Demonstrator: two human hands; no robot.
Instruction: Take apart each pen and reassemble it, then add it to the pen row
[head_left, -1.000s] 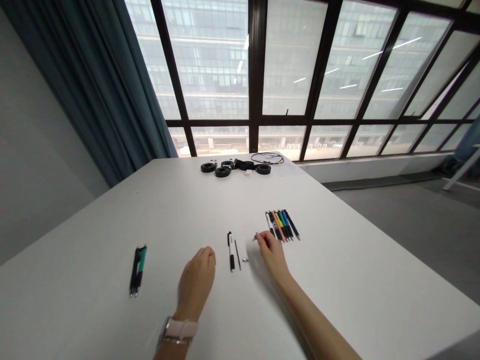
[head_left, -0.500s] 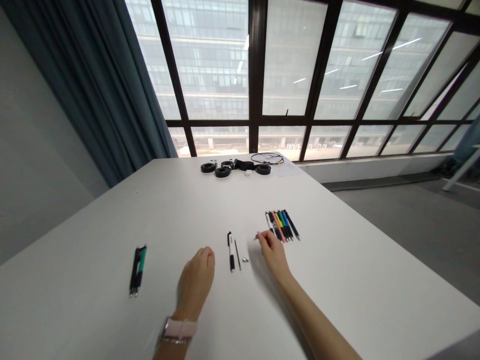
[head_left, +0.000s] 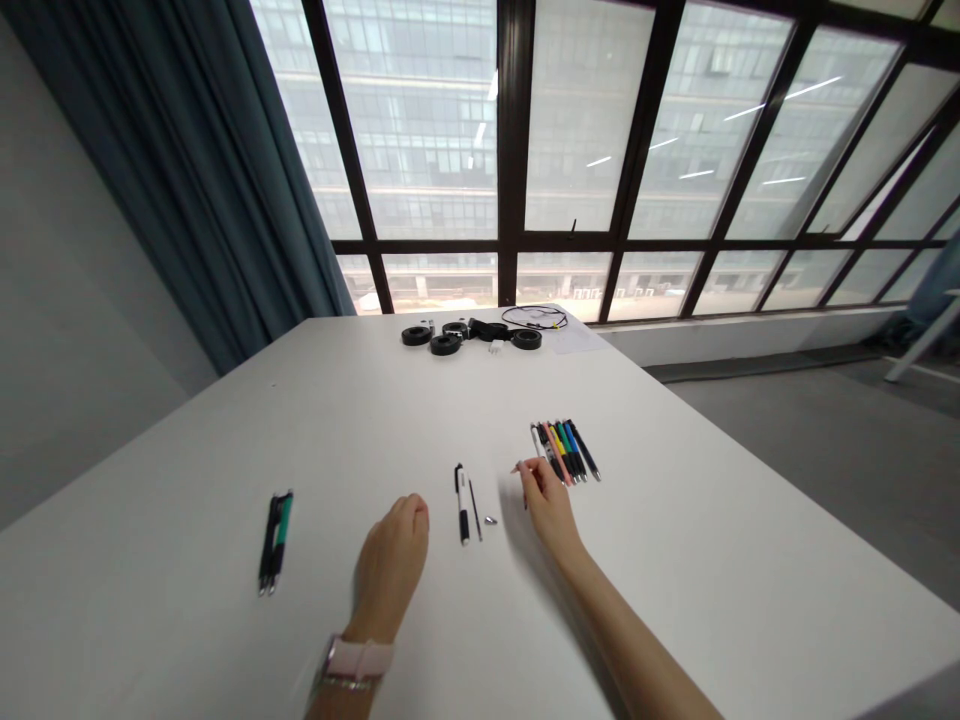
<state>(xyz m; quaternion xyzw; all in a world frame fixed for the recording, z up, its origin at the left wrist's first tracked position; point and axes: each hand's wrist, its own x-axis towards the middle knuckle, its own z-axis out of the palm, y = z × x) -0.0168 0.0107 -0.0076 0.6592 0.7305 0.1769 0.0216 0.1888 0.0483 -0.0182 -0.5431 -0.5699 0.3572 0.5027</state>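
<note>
My left hand (head_left: 396, 550) lies on the white table (head_left: 247, 650) with its fingers curled in, and no object shows in it. To its right are a white and black pen barrel (head_left: 463, 505), a thin dark refill (head_left: 475, 510) and a small silver pen tip (head_left: 490, 520). My right hand (head_left: 547, 500) is above and right of these parts, its thumb and finger pinched together. Something tiny may be at the fingertips; I cannot make it out. Just beyond this hand lies a row of coloured pens (head_left: 566, 450), partly covered by it.
Two pens (head_left: 276, 542), one black and one green, lie side by side at the left. At the far end are black rolls (head_left: 445, 344), a white plug (head_left: 496, 347), a black cable (head_left: 534, 318) and a paper sheet (head_left: 581, 338). A blue curtain (head_left: 187, 150) hangs at the left.
My right hand has shifted slightly to the right and away from me, still pinched. My left hand and the pen parts stay where they were.
</note>
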